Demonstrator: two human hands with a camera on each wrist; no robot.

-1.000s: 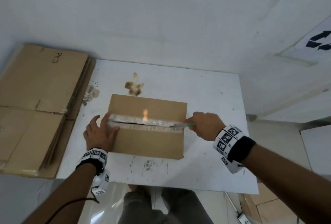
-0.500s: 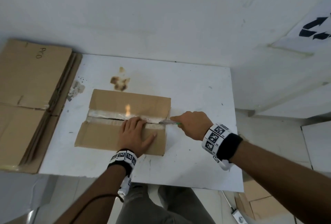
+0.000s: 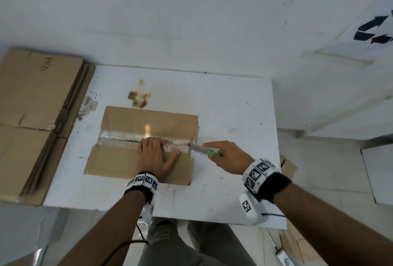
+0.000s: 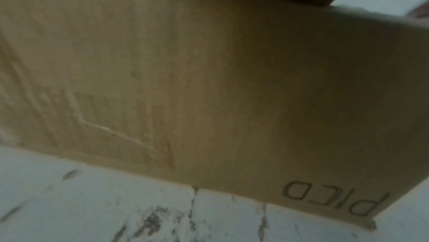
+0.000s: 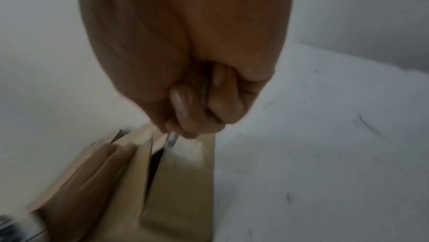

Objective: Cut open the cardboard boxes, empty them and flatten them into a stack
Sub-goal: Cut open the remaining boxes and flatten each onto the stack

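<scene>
The cardboard box (image 3: 140,144) sits mid-table (image 3: 234,99), light and stiff. The left hand (image 3: 156,156) presses flat beside the taped seam (image 3: 127,137); the right hand (image 3: 229,156) grips a green knife (image 3: 205,150) at the box's right end.

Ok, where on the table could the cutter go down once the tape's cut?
Bare patches on the table: right of the box out to the right edge, and behind the box past the brown stain. The front strip holds both forearms. The flattened stack crowds the left edge.
</scene>
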